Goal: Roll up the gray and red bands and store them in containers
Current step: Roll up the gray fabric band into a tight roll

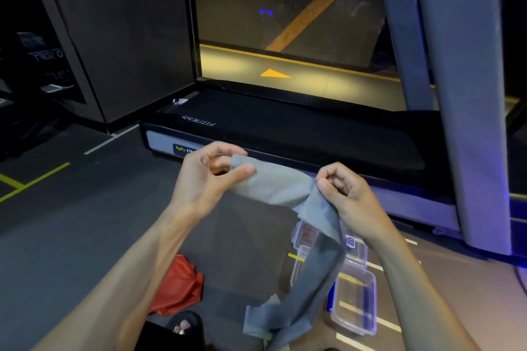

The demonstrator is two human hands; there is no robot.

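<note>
Your left hand (211,174) pinches one end of the gray band (285,188) between thumb and forefinger, while your right hand (346,194) grips the band further along with curled fingers, so that a short span lies taut between them at chest height; past your right hand the band hangs down in a loose twisted length toward the floor (71,222), its lower end bunched near the bottom edge of the view; the red band (179,288) lies crumpled on the floor below your left forearm, held by neither hand; a clear plastic container (356,302) stands open on the floor under your right forearm, and nothing shows inside it except the floor lines seen through its walls; a second clear container (303,236) sits just beyond it, partly hidden behind the hanging band, with something red faintly visible through it that cannot be identified; a clear piece bearing a small blue label (351,242) lies beside it, and whether it is a lid cannot be told; the floor is dark gray and marked with yellow and white lines; a black treadmill deck (299,128) with a silver side rail runs across in front of you, its gray upright (467,94) rising at the right; a toe of a dark sandal (185,322) shows at the bottom
</note>
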